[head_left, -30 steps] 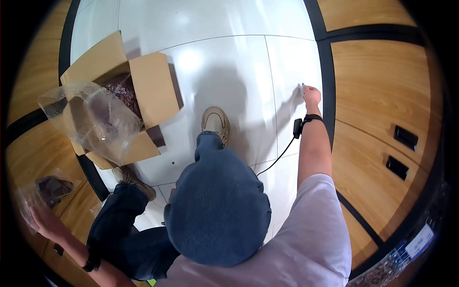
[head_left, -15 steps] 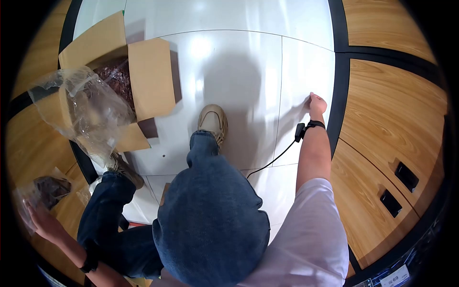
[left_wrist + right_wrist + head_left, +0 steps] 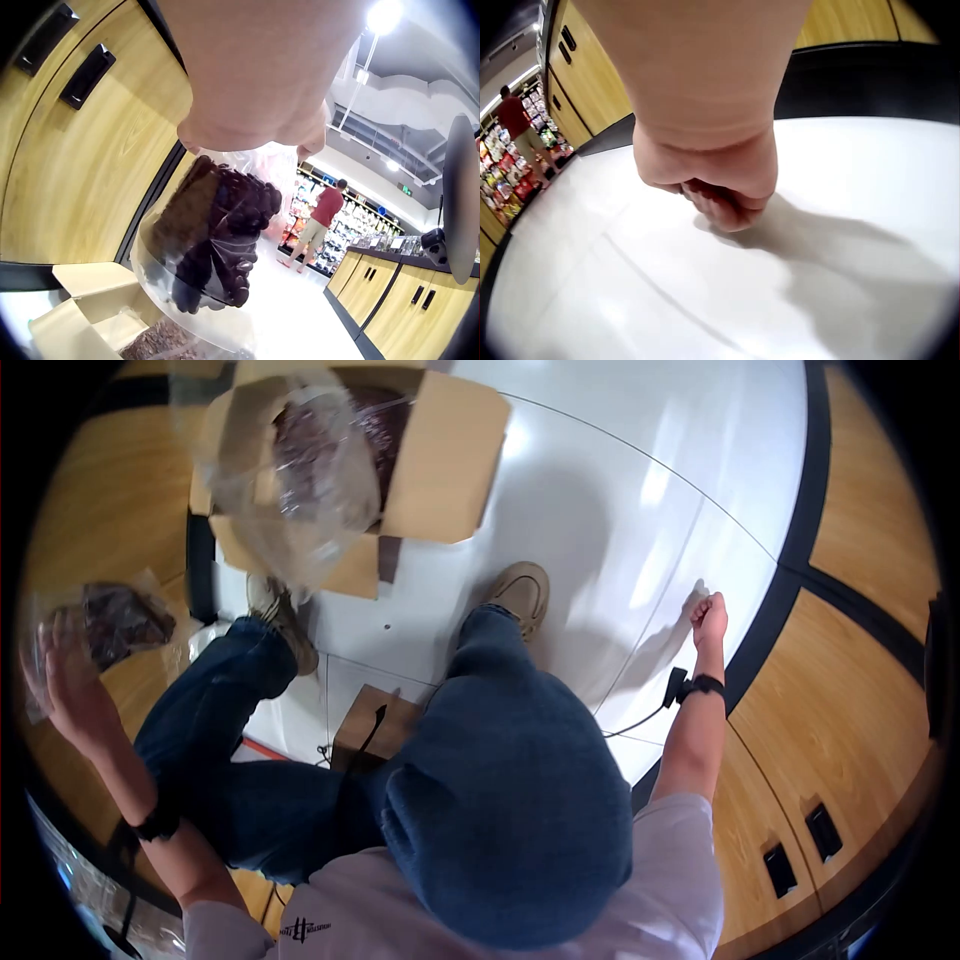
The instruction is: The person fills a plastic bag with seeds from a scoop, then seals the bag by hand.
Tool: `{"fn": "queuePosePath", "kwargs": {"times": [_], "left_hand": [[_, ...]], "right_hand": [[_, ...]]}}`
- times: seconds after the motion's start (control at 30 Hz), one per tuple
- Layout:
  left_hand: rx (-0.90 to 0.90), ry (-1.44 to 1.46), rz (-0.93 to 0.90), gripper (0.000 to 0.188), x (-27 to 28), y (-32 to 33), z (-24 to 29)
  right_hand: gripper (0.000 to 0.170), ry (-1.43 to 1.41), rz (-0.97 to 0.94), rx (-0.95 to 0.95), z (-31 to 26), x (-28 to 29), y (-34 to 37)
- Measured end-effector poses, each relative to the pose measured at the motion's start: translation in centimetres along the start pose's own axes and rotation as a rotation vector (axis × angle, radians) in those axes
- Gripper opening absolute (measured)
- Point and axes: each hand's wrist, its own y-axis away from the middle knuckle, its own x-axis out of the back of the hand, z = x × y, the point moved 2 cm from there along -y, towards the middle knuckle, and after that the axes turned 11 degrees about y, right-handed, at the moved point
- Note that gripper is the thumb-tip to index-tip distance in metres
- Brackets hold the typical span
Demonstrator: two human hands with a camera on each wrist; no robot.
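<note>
At the left of the head view, my left hand [image 3: 80,705] grips the top of a clear plastic bag [image 3: 128,628] of dark pieces. The left wrist view shows this bag [image 3: 225,240] hanging below my left hand [image 3: 251,105], its fingers mostly hidden behind the wrist. My right hand [image 3: 709,619] is out to the right, low over the white floor. Seen from the right wrist, the right hand [image 3: 709,176] has its fingers curled in, with nothing visible in them.
An open cardboard box [image 3: 450,460] with a clear liner [image 3: 335,480] and dark contents stands on the floor at upper left. Wooden cabinets [image 3: 870,570] line both sides. A smaller box [image 3: 375,722] lies near my legs. A person [image 3: 325,208] stands by distant shelves.
The head view has turned, so the large box appears higher and more to the right. My left hand and its bag appear higher, my right hand lower and farther right. Both hands keep their hold and shape.
</note>
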Motion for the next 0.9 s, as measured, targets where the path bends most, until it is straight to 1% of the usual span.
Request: {"fn": "queuePosePath", "kwargs": {"times": [0.03, 0.07, 0.13, 0.17, 0.2, 0.23, 0.27, 0.3, 0.37, 0.4, 0.47, 0.53, 0.57, 0.63, 0.7, 0.77, 0.8, 0.87, 0.9], "left_hand": [[-0.003, -0.011, -0.008, 0.047, 1.2, -0.2, -0.4], [0.009, -0.026, 0.017, 0.047, 2.0, -0.2, -0.4], [0.025, 0.028, -0.038, 0.045, 2.9, 0.1, -0.7], [0.003, -0.027, -0.076, 0.046, 3.8, 0.3, -1.1], [0.013, -0.035, -0.06, 0.046, 3.5, 0.5, -1.2], [0.011, 0.014, -0.032, 0.047, 2.3, 0.9, -1.0], [0.007, 0.064, -0.002, 0.048, 2.0, 1.0, -1.0], [0.014, 0.057, 0.012, 0.048, 3.0, 0.8, -1.3], [0.003, 0.11, -0.091, 0.048, 5.3, 0.5, -1.9], [0.006, 0.106, -0.074, 0.048, 6.3, 0.5, -2.1], [0.023, 0.253, -0.085, 0.046, 8.0, 0.5, -2.5], [0.008, 0.205, -0.076, 0.046, 8.0, 1.0, -2.5], [-0.009, 0.162, -0.082, 0.045, 8.1, 1.1, -2.5], [0.002, 0.195, -0.081, 0.046, 9.2, 1.3, -3.1], [0.018, 0.233, -0.079, 0.046, 9.5, 1.8, -3.3], [0.049, 0.03, -0.031, 0.051, 8.3, 2.3, -3.1], [0.049, 0.019, -0.019, 0.051, 7.7, 2.5, -2.9], [0.07, -0.064, 0.068, 0.059, 6.5, 2.7, -2.8], [0.061, -0.101, 0.051, 0.063, 6.4, 2.7, -2.8]], "right_hand": [[0.023, -0.191, -0.123, 0.044, -1.2, -2.7, 1.7], [0.021, -0.32, -0.185, 0.072, -2.9, -5.6, 4.0], [0.019, -0.569, -0.527, 0.137, -4.8, -9.0, 6.6], [0.018, -0.635, -0.681, 0.12, -6.0, -11.2, 8.5], [0.017, -0.706, -0.833, 0.1, -7.2, -13.7, 10.7], [0.015, -0.659, -0.909, 0.077, -8.0, -15.8, 12.6], [0.014, -0.594, -0.938, 0.042, -8.5, -17.7, 14.2], [0.013, -0.551, -1.012, 0.023, -8.6, -19.4, 15.5], [0.012, -0.447, -1.144, -0.032, -8.5, -22.8, 17.4], [0.013, -0.385, -1.197, -0.072, -8.3, -24.3, 18.2], [0.014, -0.231, -1.26, -0.101, -7.4, -27.2, 19.5], [0.012, 0.011, -1.365, -0.168, -6.3, -30.0, 19.8], [0.012, 0.02, -1.378, -0.174, -5.7, -31.6, 20.3], [0.011, 0.369, -1.411, -0.254, -3.9, -34.4, 21.5], [0.012, 0.704, -1.525, -0.173, -1.1, -37.1, 21.7], [0.016, 0.868, -1.643, 0.352, 3.7, -39.6, 22.2], [0.016, 0.872, -1.658, 0.353, 4.4, -40.8, 23.3], [0.019, 1.309, -1.643, 0.728, 5.5, -42.6, 25.2], [0.019, 1.308, -1.658, 0.729, 6.7, -43.5, 25.4]]}}
